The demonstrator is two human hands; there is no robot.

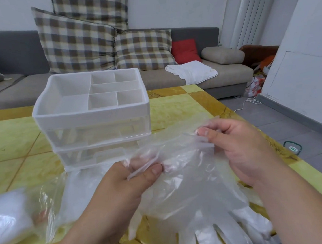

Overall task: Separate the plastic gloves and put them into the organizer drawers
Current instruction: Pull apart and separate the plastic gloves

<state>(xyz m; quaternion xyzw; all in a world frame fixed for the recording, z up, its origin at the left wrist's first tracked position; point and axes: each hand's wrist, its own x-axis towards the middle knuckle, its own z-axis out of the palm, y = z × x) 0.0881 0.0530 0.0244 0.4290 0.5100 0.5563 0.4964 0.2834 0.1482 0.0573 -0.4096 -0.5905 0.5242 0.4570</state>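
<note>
Both of your hands are pinching the clear plastic gloves (189, 188) by the cuff edge, held up just above the yellow table (10, 136). Your left hand (122, 183) grips a fold of the cuff between thumb and curled fingers. Your right hand (240, 150) nips the opposite edge between thumb and fingertips, with the film stretched between the two. The glove fingers hang down toward you at the lower right. Just beyond your left hand stands the white organizer (91, 115), its open top tray split into compartments. The two clear drawers (100, 134) are stacked below it, fronts facing you; what lies inside them is too hazy to tell. At your far left a clear bag (8, 214) lies on the table. A grey sofa (8, 48) with checked cushions (74, 44) and a white cloth (191, 71) sits behind.
</note>
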